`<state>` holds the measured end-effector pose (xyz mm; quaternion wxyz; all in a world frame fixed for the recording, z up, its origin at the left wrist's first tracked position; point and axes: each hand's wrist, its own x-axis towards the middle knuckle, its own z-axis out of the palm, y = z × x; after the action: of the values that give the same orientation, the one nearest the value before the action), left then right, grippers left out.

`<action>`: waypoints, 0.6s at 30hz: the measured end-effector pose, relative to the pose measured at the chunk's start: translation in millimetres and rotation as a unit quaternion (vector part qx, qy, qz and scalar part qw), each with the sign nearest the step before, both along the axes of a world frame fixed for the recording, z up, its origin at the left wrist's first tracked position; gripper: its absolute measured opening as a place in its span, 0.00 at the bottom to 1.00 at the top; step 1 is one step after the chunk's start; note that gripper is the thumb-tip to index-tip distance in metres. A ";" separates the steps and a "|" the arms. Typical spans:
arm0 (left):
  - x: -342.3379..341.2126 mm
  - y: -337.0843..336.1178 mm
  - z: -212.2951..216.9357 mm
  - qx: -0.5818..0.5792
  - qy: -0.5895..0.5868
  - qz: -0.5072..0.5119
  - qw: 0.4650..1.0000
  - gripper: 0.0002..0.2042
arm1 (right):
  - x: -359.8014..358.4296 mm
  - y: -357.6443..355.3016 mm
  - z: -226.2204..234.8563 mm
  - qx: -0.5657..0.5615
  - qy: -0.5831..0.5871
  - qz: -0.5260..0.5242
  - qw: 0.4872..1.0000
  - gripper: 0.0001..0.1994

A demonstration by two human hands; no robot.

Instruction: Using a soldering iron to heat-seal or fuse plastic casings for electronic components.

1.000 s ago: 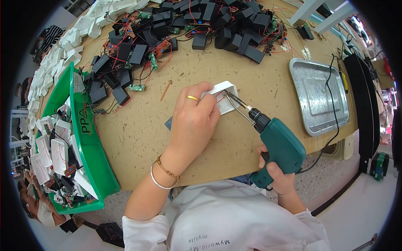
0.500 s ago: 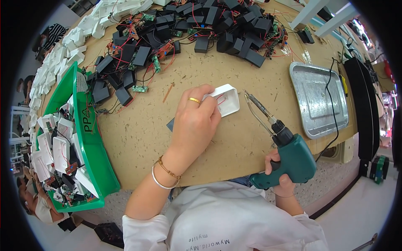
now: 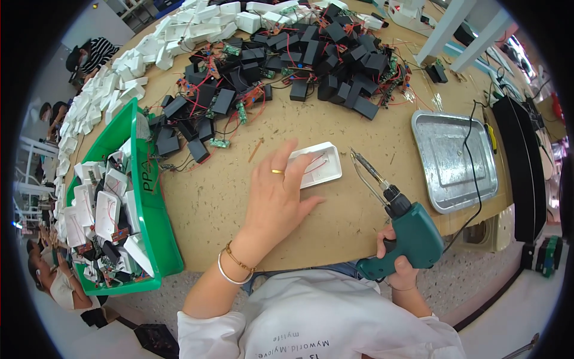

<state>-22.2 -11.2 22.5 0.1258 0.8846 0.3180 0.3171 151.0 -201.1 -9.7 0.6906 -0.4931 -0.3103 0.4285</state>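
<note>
The left hand (image 3: 276, 200) lies flat on the table (image 3: 215, 203), with its fingers pressing down on a small white case (image 3: 320, 167) that has thin red wires inside. The right hand (image 3: 399, 272) is closed tight around the handle of a green soldering gun (image 3: 412, 239). Its metal tip (image 3: 359, 158) points up, just beside the case but not touching it. That tip is probably hot, though I cannot tell from here. If the gun swings left, it could burn the fingers or melt the case. The black cord (image 3: 472, 179) could snag on the metal tray (image 3: 454, 158) and jerk the gun.
</note>
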 end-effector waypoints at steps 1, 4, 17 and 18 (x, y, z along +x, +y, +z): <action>-6.8 0.3 -0.5 -0.046 0.033 0.002 0.998 0.28 | -3.1 1.1 0.3 -0.002 0.001 0.006 1.000 0.31; -28.8 1.6 9.3 -0.049 0.034 0.037 0.998 0.32 | -5.9 -2.5 -3.9 0.001 -0.011 0.024 1.000 0.31; -361.5 54.0 136.4 0.055 -0.005 0.556 0.830 0.31 | 6.4 2.8 -5.3 0.070 0.003 0.045 0.997 0.27; -371.3 58.6 142.1 0.162 0.097 0.596 0.781 0.29 | 6.3 3.9 -3.6 0.074 0.003 0.040 0.996 0.27</action>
<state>-393.5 47.4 164.5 -0.2645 0.5519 0.7364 0.2884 157.3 -197.2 -13.3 0.7086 -0.4264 -0.3585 0.4330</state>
